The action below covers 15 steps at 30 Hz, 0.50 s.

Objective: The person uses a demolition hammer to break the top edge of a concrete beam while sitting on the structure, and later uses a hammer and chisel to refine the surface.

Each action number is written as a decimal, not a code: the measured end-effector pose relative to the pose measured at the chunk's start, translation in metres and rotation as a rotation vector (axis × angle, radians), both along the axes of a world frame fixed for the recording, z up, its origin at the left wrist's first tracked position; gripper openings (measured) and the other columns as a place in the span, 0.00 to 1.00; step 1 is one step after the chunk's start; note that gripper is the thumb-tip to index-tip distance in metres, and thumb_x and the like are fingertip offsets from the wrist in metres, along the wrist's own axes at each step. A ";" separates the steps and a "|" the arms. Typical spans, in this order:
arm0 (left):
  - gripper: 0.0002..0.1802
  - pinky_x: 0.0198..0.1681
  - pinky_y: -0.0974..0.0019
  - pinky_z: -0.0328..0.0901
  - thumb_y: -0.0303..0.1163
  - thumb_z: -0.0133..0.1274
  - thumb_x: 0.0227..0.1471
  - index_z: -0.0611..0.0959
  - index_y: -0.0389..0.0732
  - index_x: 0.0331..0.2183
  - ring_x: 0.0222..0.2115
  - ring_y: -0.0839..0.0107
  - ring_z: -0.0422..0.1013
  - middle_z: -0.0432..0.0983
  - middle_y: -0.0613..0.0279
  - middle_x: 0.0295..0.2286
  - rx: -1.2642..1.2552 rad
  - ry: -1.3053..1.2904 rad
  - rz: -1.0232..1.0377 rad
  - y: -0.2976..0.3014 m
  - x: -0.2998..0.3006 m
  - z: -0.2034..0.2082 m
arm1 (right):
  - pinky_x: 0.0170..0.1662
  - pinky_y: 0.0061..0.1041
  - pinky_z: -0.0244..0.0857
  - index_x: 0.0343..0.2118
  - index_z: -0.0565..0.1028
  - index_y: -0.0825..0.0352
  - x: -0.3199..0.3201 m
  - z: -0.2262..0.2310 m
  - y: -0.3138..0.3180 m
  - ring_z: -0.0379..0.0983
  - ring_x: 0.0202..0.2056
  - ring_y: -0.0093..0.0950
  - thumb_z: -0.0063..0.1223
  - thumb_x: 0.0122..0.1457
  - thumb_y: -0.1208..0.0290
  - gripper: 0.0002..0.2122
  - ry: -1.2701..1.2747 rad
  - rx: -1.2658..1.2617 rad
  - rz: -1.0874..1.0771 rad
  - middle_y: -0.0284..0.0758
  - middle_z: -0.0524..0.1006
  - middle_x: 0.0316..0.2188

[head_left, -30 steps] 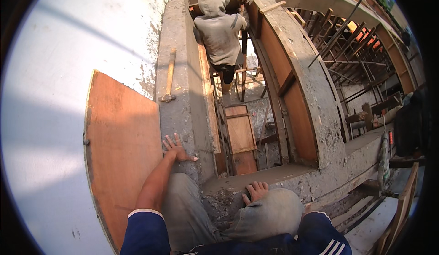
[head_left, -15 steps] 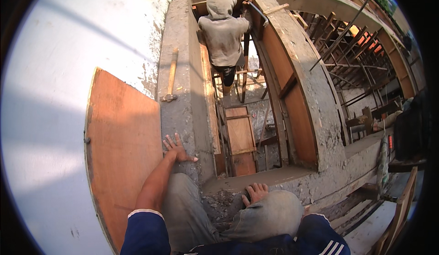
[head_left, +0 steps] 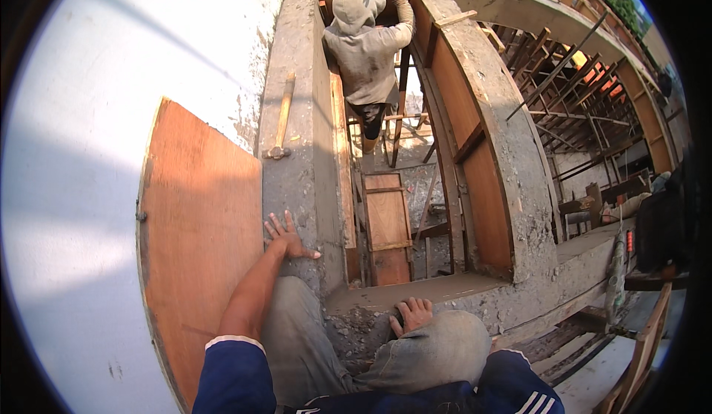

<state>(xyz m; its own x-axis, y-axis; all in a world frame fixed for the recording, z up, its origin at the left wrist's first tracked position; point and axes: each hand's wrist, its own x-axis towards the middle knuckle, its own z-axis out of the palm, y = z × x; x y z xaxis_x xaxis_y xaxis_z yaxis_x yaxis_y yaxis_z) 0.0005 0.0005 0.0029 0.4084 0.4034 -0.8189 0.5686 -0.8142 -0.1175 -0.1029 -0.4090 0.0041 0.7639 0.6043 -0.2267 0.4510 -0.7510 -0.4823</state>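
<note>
My left hand [head_left: 288, 239] lies flat with spread fingers on the rough concrete ledge [head_left: 285, 191], beside the edge of a brown plywood panel [head_left: 200, 243]. It holds nothing. My right hand [head_left: 411, 315] rests beside my bent knee at the near concrete edge [head_left: 415, 291], its fingers loosely bent and nothing visible in them; my knee hides its wrist. Further along the ledge, beyond my left hand, a hammer [head_left: 283, 121] with a wooden handle lies with its head toward me.
Ahead, a co-worker in a grey hood [head_left: 367, 58] stands inside the deep opening, one arm raised. Plywood formwork [head_left: 467, 117] lines its right side; a framed board [head_left: 387, 228] leans below. A white wall [head_left: 96, 191] rises at left, and timber props [head_left: 571, 102] crowd the right.
The co-worker's arm has risen, and the long bar that slanted from their hand now shows only partly at the top. My view has shifted slightly; both my hands stay in place.
</note>
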 end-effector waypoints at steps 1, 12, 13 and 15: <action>0.93 0.59 0.23 0.31 0.71 0.69 0.20 0.15 0.41 0.59 0.61 0.32 0.09 0.05 0.30 0.59 -0.004 0.000 0.005 -0.001 0.001 0.001 | 0.60 0.39 0.49 0.48 0.73 0.64 0.000 0.000 0.000 0.63 0.52 0.37 0.54 0.56 0.56 0.21 0.002 0.007 -0.006 0.40 0.70 0.45; 0.93 0.59 0.24 0.31 0.71 0.69 0.19 0.16 0.42 0.60 0.61 0.32 0.09 0.05 0.31 0.60 0.012 -0.020 0.008 0.000 -0.001 -0.003 | 0.57 0.39 0.51 0.45 0.73 0.64 -0.001 0.002 0.001 0.64 0.50 0.37 0.57 0.52 0.58 0.20 -0.031 0.088 -0.037 0.40 0.70 0.43; 0.93 0.59 0.24 0.31 0.71 0.69 0.19 0.16 0.42 0.60 0.61 0.32 0.09 0.05 0.31 0.60 0.012 -0.019 0.005 0.001 -0.001 -0.003 | 0.57 0.39 0.51 0.45 0.73 0.64 -0.001 0.002 0.001 0.64 0.50 0.37 0.57 0.52 0.58 0.20 -0.027 0.092 -0.037 0.39 0.70 0.43; 0.93 0.59 0.24 0.31 0.71 0.69 0.19 0.16 0.42 0.60 0.61 0.32 0.09 0.05 0.31 0.60 0.005 -0.019 0.013 0.000 -0.001 -0.003 | 0.57 0.39 0.50 0.45 0.74 0.64 0.000 0.002 0.001 0.64 0.50 0.37 0.57 0.52 0.58 0.20 -0.014 0.072 -0.029 0.39 0.70 0.43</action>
